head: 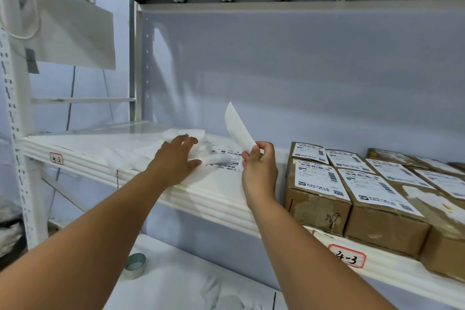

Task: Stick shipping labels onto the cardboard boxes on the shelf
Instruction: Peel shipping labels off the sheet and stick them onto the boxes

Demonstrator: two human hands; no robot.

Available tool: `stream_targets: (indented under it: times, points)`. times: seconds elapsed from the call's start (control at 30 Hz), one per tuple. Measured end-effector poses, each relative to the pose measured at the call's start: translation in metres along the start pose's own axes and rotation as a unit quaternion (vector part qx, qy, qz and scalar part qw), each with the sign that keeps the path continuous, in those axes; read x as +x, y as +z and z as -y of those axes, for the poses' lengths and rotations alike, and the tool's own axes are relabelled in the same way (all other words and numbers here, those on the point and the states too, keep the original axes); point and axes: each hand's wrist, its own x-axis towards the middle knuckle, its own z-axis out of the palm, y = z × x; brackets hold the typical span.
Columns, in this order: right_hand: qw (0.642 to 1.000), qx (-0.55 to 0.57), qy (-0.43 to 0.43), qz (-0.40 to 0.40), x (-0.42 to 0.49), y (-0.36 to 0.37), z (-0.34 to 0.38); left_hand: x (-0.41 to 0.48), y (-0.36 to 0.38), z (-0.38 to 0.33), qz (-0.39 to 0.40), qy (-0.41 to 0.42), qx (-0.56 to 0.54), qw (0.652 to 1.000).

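Observation:
Several brown cardboard boxes (319, 205) stand packed together at the right of the white shelf (221, 199), most with a white shipping label on top. My right hand (259, 171) pinches a white paper strip (237, 129) that stands upright, blank side towards me. Just left of it, loose labels with barcodes (224, 162) lie on the shelf. My left hand (176, 161) rests flat with spread fingers on a heap of crumpled white backing paper (183, 133).
A roll of tape (135, 265) lies on the lower shelf at the bottom left. Red-bordered tags (347, 257) mark the shelf's front edge. A perforated upright post (15, 133) stands at the left, and the shelf above hangs low overhead.

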Motion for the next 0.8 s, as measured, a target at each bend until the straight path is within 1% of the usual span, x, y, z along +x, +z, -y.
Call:
stream_targets:
  times: [0.1, 0.2, 0.3, 0.37, 0.4, 0.43, 0.5, 0.53, 0.57, 0.63, 0.67, 0.7, 0.73, 0.77, 0.8]
  points:
    - [1.000, -0.004, -0.004, 0.003, 0.000, 0.000, -0.001, 0.003, 0.001, -0.004, -0.056, -0.023, 0.078, 0.995]
    - [1.000, -0.008, -0.005, 0.001, 0.000, -0.001, -0.001, 0.003, 0.001, -0.003, -0.145, -0.018, 0.097, 0.984]
    - [1.000, -0.017, -0.011, 0.004, 0.000, -0.001, 0.000, 0.002, 0.000, -0.002, -0.181, -0.031, 0.099, 0.978]
    - [1.000, -0.026, -0.017, 0.004, -0.001, -0.001, -0.001, -0.003, 0.000, -0.003, -0.199, -0.044, 0.123, 0.971]
    - [0.999, -0.031, -0.019, 0.004, -0.001, -0.001, -0.001, -0.006, 0.001, -0.004, -0.202, -0.062, 0.139, 0.967]
    - [0.999, -0.035, -0.021, 0.005, -0.002, -0.002, 0.000, -0.010, 0.001, -0.005, -0.186, -0.092, 0.143, 0.968]
    - [0.999, -0.039, -0.022, 0.007, -0.002, -0.002, 0.001, -0.010, 0.002, -0.005, -0.142, -0.149, 0.117, 0.972]
    - [0.999, -0.039, -0.020, 0.009, -0.002, -0.002, 0.002, -0.011, 0.003, -0.004, -0.129, -0.151, 0.101, 0.975]
    - [0.999, -0.039, -0.018, 0.010, -0.003, -0.002, 0.002, -0.012, 0.003, -0.005, -0.141, -0.123, 0.081, 0.979]
    - [0.999, -0.048, -0.017, 0.015, -0.004, -0.002, 0.003, -0.014, 0.005, -0.009, -0.211, -0.024, 0.013, 0.977]
    - [0.998, -0.055, -0.018, 0.020, -0.004, -0.003, 0.004, -0.016, 0.004, -0.015, -0.237, 0.000, -0.059, 0.970]
    - [0.998, -0.062, -0.021, 0.025, -0.005, -0.004, 0.006, -0.020, -0.001, -0.024, -0.238, -0.008, -0.159, 0.958]
    - [0.997, -0.070, -0.025, 0.031, -0.007, -0.004, 0.007, -0.026, -0.006, -0.035, -0.214, -0.041, -0.271, 0.938]
    - [0.996, -0.076, -0.030, 0.036, -0.008, -0.005, 0.009, -0.031, -0.012, -0.047, -0.172, -0.083, -0.385, 0.903]
    - [0.995, -0.085, -0.038, 0.041, -0.010, -0.005, 0.010, -0.035, -0.019, -0.059, -0.139, -0.123, -0.493, 0.850]
